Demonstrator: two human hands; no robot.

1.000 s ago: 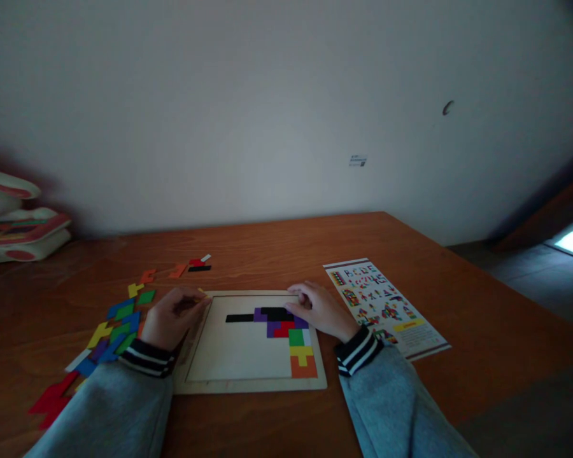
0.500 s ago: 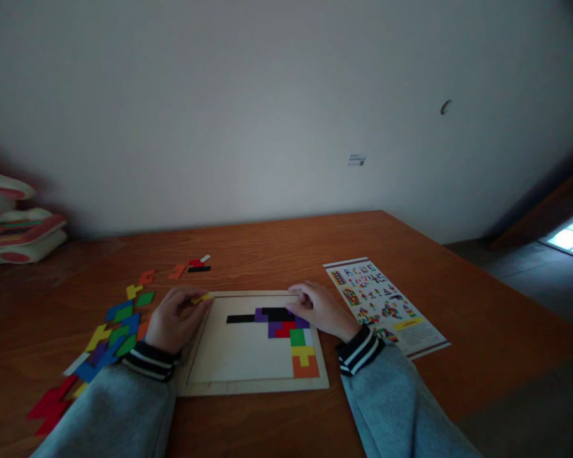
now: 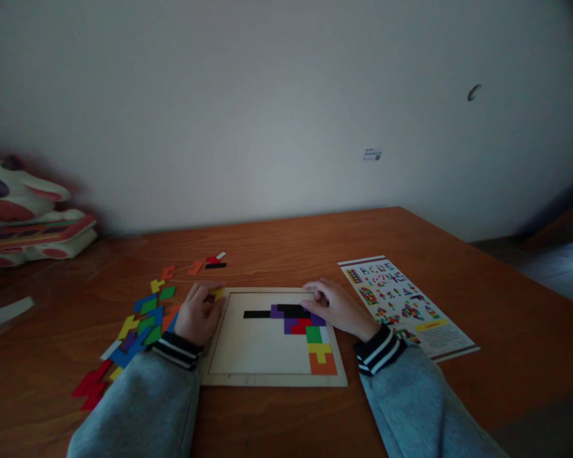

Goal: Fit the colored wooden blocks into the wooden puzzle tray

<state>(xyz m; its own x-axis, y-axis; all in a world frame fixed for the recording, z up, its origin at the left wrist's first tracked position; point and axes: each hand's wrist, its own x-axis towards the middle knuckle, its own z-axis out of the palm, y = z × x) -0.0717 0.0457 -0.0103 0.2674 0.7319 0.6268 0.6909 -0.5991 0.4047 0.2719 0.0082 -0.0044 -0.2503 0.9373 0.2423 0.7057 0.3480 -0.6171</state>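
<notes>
My left hand (image 3: 199, 316) is closed, pinching a yellow puzzle piece (image 3: 217, 293) at the upper left corner of the wooden puzzle board (image 3: 258, 380). Over the board's upper right part is my right hand (image 3: 337, 305), its thumb and index finger apart with nothing seen between them. The thumb is by a black piece (image 3: 291, 311) and a purple piece (image 3: 318, 320). To the left lies another black bar (image 3: 256, 314). Red (image 3: 301, 327), green (image 3: 314, 334), yellow (image 3: 320, 350) and orange (image 3: 321, 365) pieces run down the board's right side.
Several loose coloured pieces (image 3: 147, 322) are scattered left of the board. A black piece (image 3: 216, 266) lies beyond it with red and white ones. On the right is a printed pattern sheet (image 3: 401, 299). A white and red animal-shaped toy (image 3: 33, 219) stands at the back left, against the wall.
The view has turned a little left, so everything appears shifted right. My left hand still pinches the yellow piece, and my right hand stays over the board's upper right.
</notes>
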